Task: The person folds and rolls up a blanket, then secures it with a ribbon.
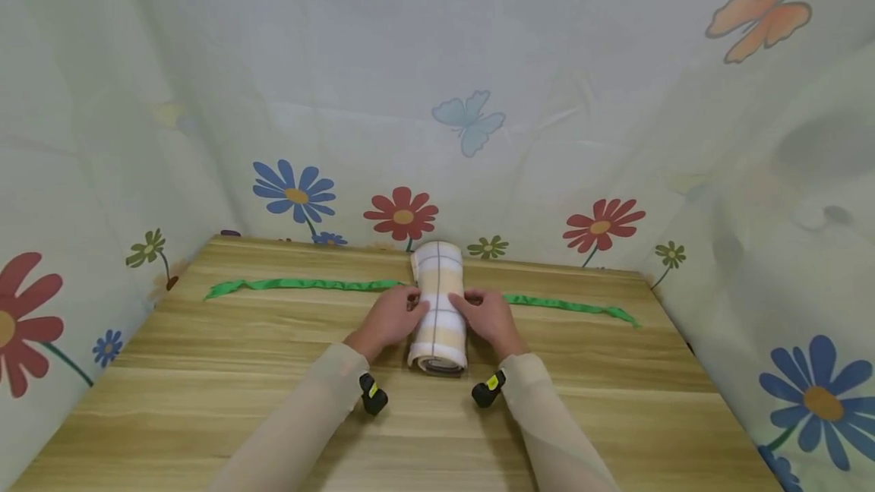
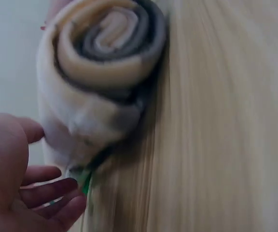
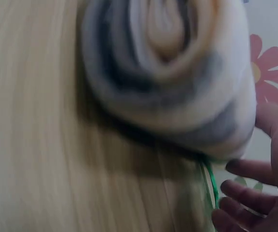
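Observation:
A rolled towel (image 1: 440,306), white and pale beige with dark grid lines, lies lengthwise on the wooden table; its spiral end faces me. My left hand (image 1: 391,319) is at its left side, the thumb touching the cloth and the other fingers loosely bent beside the roll. On the opposite side my right hand (image 1: 491,319) touches the towel with its thumb, its fingers (image 3: 247,195) spread near the lower edge. A green ribbon (image 1: 311,284) stretches crosswise and comes out on both sides; the towel and hands hide its middle. Both wrist views are blurred.
The wood-grain table (image 1: 273,386) meets a pale curtain (image 1: 342,59) printed with flowers and butterflies at the back and sides. Black wrist cameras (image 1: 372,393) are strapped inside both sleeves.

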